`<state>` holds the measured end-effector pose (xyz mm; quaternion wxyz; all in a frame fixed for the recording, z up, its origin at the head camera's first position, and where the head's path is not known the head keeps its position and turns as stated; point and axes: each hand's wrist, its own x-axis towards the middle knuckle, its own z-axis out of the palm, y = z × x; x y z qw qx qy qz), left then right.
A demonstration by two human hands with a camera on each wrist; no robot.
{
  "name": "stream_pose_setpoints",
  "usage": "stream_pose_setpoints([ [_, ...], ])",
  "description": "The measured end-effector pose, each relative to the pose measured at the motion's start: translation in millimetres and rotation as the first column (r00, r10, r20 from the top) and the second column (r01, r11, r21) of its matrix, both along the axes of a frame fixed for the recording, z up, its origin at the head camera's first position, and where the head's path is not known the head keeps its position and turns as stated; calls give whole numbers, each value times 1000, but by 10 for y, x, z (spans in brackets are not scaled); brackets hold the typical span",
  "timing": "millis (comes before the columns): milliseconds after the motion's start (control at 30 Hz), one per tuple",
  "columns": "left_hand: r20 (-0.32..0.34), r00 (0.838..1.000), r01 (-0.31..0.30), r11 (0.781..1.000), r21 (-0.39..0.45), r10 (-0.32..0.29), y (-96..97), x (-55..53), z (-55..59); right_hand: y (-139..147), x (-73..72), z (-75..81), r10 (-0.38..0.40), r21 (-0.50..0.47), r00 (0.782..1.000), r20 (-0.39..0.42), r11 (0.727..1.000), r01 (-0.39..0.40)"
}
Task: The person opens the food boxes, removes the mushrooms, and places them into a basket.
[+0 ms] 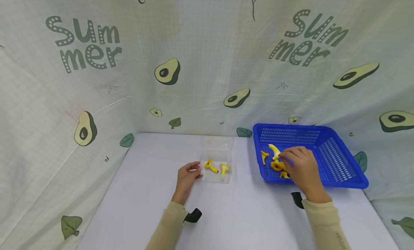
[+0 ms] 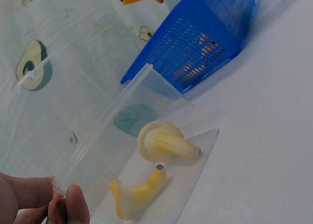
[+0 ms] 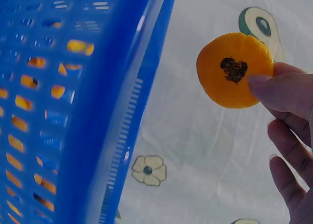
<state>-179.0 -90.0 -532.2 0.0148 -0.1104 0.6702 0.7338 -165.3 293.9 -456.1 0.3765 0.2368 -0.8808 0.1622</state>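
My right hand (image 1: 300, 169) is over the near left part of the blue basket (image 1: 349, 167), pinching a yellow mushroom (image 1: 274, 151) between thumb and finger. Seen in the right wrist view, the mushroom's round orange cap (image 3: 215, 82) has a dark centre and faces the camera. My left hand (image 1: 188, 177) holds the left side of a clear plastic box (image 1: 210, 178), fingertips at its rim. Two yellow-and-white mushrooms lie in that box: one with an orange cap (image 1: 211, 166) and a paler one (image 1: 224, 168). Several more mushrooms (image 1: 277, 166) are in the basket, partly hidden behind my right hand.
The box's clear lid (image 1: 217, 143) is folded back behind it on the white table (image 1: 155, 192). A curtain (image 1: 200, 63) printed with avocados rises along the table's back edge. Black curved pieces (image 1: 193, 216) stick out beside both wrists.
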Motion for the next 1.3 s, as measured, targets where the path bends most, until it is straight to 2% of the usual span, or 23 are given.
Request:
stream_pose_setpoints([
  [333,7,1000,4,1000,-2,-4,-2,15,1,170,-18,39,-68,-30,997,27,997,69],
  [467,-1,1000,3,1000,-7,-3,3,11,-1,157,-23,22,-69,-35,996,54,997,71],
  [600,0,1000,0,1000,-13,0,3,7,-7,46,-32,-38,-34,-13,997,70,999,35],
  [833,-4,1000,-2,1000,-13,2,10,8,-7,-284,-31,-142,96,13,993,75,995,-97],
  [967,1,1000,-3,1000,-10,3,11,10,-8,-470,-22,-185,142,23,986,84,989,-144],
  [1200,1,1000,0,1000,-8,0,11,11,0,-738,12,-233,173,48,971,162,982,-183],
  [1300,-1,1000,-1,1000,-10,1,13,11,3,-828,2,-253,189,50,967,168,978,-200],
])
